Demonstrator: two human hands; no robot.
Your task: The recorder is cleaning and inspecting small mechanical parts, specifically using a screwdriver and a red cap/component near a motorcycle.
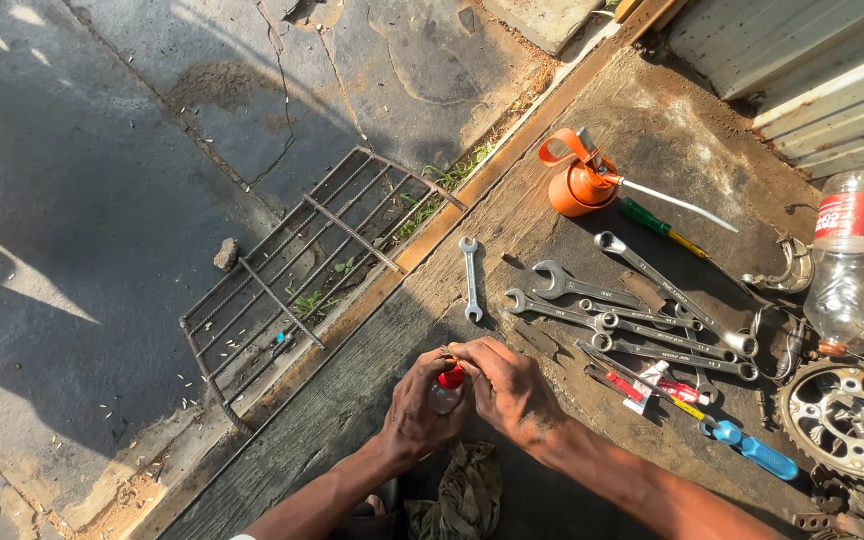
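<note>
Both of my hands meet over a small clear bottle with a red cap (pixel 449 384) near the bottom middle. My left hand (pixel 418 408) wraps around the bottle's body. My right hand (pixel 508 388) pinches at the red cap from the right. Under my wrists lies a dirty crumpled rag (pixel 465 496). Just beyond my hands, a small spanner (pixel 470 279) lies alone on the wooden plank. Several combination spanners (pixel 632 320) lie side by side to the right.
An orange oil can with a long spout (pixel 584 184) stands at the back. A green-handled screwdriver (pixel 662 226), a blue-handled tool (pixel 752 450), a plastic bottle (pixel 848 262) and a chainring (pixel 852 420) lie at right. A rusty rebar grate (pixel 302 270) covers the drain at left.
</note>
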